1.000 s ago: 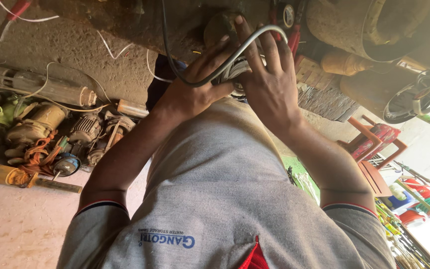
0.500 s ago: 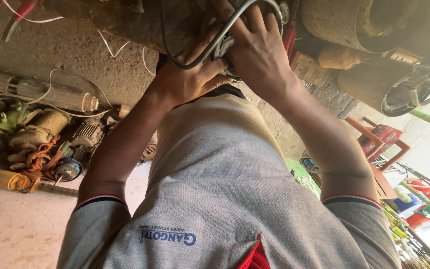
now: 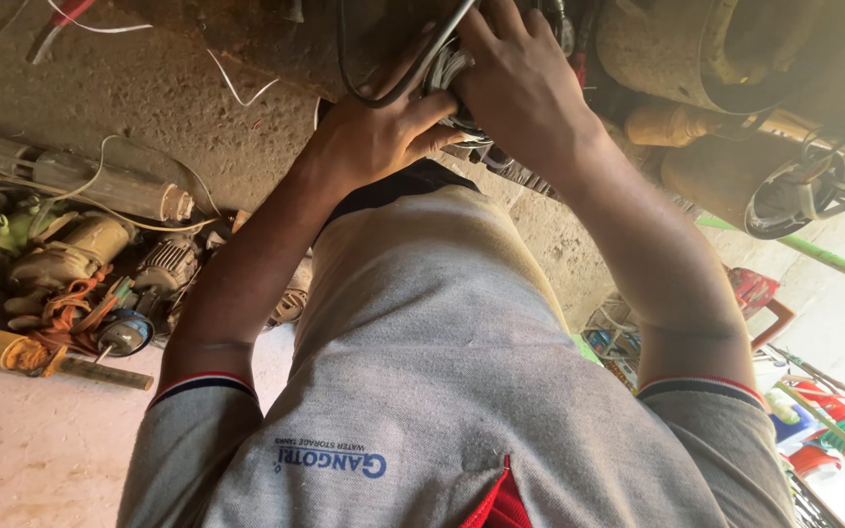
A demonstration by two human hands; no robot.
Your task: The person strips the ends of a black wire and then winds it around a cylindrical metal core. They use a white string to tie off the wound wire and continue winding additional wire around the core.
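My left hand (image 3: 374, 137) is closed around a loop of black cable (image 3: 413, 73) that curves up past the top edge of the view. Just to its right, my right hand (image 3: 525, 83) presses over a bundle of grey-white wires (image 3: 447, 68), with its fingers wrapped on the bundle and the cable. The two hands touch each other above my grey shirt (image 3: 442, 372). What the wires join to is hidden behind my right hand.
Several old electric motors (image 3: 163, 264) and a rusty pipe (image 3: 12, 352) lie on the concrete floor at the left. Dusty cylinders (image 3: 696, 59) and a coiled cable (image 3: 784, 200) sit at the upper right. A red stool (image 3: 760, 293) and a green pipe (image 3: 814, 254) stand at the right.
Both hands have shifted up and to the right in the view, carrying the cable and wire bundle with them. The cable loop now runs partly out of the top edge.
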